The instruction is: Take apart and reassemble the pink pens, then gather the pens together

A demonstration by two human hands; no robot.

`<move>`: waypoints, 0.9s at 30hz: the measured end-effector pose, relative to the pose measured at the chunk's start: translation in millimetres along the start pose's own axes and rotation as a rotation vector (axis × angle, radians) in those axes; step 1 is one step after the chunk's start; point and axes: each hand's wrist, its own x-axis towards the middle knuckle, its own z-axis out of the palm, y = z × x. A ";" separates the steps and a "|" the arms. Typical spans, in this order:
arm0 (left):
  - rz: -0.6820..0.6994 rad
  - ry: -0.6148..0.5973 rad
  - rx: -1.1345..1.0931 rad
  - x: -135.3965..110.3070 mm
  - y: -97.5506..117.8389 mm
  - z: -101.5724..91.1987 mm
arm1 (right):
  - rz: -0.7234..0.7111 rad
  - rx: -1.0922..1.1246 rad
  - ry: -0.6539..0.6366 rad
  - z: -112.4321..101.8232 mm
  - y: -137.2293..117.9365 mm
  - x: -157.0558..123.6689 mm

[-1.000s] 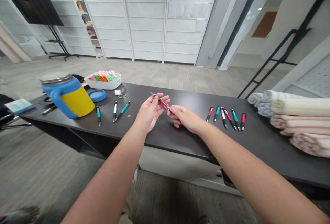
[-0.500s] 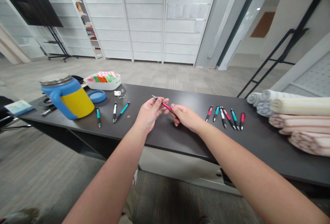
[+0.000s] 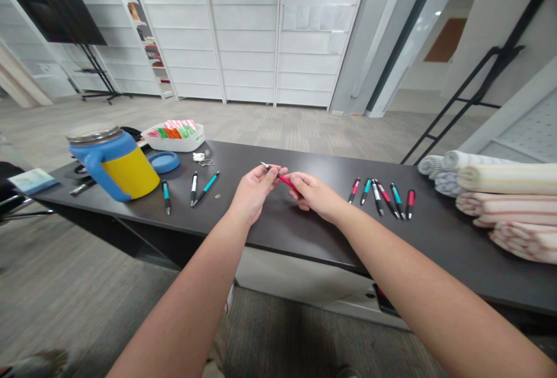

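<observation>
Red-barrelled pen [image 3: 285, 181], pinched above the dark tabletop [image 3: 304, 239] between left hand [image 3: 253, 193] and right hand [image 3: 315, 195], both narrowly closed. Row of pens [image 3: 379, 197] lying flat to the right, apart from both hands. Any barrel lettering too small to read.

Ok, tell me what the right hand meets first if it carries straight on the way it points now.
The red-barrelled pen comes first, already at the right hand's fingers. Just beyond it lies the left hand, though depth is hard to judge from this view.
</observation>
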 end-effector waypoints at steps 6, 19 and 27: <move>-0.002 -0.016 0.054 -1.1 -0.7 -0.2 | -0.062 -0.119 0.048 -3.0 -1.7 0.7; -0.006 -0.047 0.092 0.4 -5.0 -3.2 | -0.029 -0.066 0.003 -1.5 -5.1 -1.6; -0.018 -0.044 0.117 0.8 -5.9 -4.7 | -0.015 -0.056 0.009 -2.7 -1.4 0.2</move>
